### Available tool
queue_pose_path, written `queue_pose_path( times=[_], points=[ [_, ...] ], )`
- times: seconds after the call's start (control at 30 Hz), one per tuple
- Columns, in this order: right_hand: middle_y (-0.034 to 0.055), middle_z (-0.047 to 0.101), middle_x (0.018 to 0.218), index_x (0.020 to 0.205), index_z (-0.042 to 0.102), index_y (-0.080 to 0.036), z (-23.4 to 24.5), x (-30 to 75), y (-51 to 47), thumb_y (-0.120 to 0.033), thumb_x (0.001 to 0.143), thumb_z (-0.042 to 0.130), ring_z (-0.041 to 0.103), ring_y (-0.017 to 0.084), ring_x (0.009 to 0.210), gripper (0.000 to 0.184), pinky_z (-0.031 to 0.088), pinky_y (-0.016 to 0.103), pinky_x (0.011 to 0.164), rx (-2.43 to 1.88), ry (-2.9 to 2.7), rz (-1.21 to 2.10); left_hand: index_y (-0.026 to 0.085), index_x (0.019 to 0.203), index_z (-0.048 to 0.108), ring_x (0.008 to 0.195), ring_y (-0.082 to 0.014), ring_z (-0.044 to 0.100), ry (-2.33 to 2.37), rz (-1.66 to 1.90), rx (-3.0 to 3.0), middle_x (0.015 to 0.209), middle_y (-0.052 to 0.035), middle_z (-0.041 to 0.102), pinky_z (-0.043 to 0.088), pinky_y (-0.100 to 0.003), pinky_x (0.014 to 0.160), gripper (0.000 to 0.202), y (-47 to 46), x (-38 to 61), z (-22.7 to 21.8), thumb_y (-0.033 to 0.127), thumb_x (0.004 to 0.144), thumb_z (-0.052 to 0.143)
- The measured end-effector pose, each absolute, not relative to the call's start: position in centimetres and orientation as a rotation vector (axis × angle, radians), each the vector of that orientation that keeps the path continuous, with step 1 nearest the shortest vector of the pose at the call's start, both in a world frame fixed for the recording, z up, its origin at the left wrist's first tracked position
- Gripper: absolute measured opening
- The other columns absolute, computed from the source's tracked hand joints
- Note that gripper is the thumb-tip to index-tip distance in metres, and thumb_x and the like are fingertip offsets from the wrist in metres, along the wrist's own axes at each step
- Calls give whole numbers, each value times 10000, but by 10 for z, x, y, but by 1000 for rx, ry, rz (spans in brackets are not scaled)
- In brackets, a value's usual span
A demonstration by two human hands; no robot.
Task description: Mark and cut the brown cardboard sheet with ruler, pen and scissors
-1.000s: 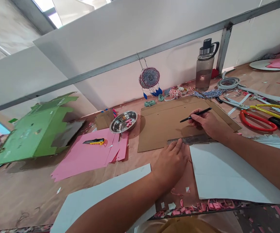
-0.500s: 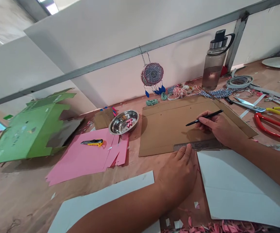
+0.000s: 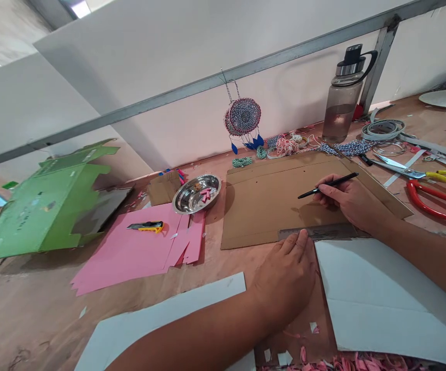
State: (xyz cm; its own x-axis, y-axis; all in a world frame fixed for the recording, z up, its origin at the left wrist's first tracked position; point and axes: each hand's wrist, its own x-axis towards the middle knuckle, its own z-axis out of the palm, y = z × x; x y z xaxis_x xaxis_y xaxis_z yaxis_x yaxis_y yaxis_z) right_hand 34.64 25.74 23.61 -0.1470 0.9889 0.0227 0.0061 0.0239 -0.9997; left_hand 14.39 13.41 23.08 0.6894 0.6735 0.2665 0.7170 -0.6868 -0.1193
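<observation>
Brown worktop [image 3: 33, 309]: left hand [image 3: 286, 275] flat, fingers pressing steel ruler [image 3: 323, 232]; right hand [image 3: 348, 198] pinches black pen [image 3: 327, 185] over cardboard sheet [image 3: 269, 201].

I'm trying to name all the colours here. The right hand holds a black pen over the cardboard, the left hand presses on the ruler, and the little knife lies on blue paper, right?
Not quite. The head view shows the knife on pink paper, not blue. The rest holds: the right hand holds a black pen over the cardboard, and the left hand presses on the ruler.
</observation>
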Motion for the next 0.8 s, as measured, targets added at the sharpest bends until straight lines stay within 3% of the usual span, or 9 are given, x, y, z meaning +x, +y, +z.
queue_pose_path(
  times=[0.2,0.3,0.43,0.8],
  points=[
    [10,677,729,799,594,-237,241,343,254,-490,771,704,575,144,620,277,436,273,552,-1128,-1303,1283,57,1289,584,1254,-266,550,-1175,-355,-2784,1405,-183,540,479,-410,1026,394,140,140,232,207,945,463],
    [5,667,711,799,577,-228,243,341,253,-485,757,707,569,140,616,291,432,272,563,-1120,-1272,1297,150,1227,633,1152,-199,609,-1253,-568,-2860,1307,-107,636,505,-359,1004,341,153,133,232,98,927,480],
    [1,663,687,796,569,-221,243,340,253,-448,757,706,560,137,605,268,427,274,579,-1102,-1273,1302,203,1026,718,1014,-157,649,-1453,-912,-2879,1106,-29,723,537,-294,932,217,168,126,232,96,895,583],
    [-4,673,704,784,559,-229,243,342,252,-413,771,690,565,131,614,226,410,259,563,-1092,-1244,1337,232,956,756,988,-181,661,-1430,-923,-2997,1096,-32,729,562,-347,880,220,174,124,236,109,908,579]
  ],
)
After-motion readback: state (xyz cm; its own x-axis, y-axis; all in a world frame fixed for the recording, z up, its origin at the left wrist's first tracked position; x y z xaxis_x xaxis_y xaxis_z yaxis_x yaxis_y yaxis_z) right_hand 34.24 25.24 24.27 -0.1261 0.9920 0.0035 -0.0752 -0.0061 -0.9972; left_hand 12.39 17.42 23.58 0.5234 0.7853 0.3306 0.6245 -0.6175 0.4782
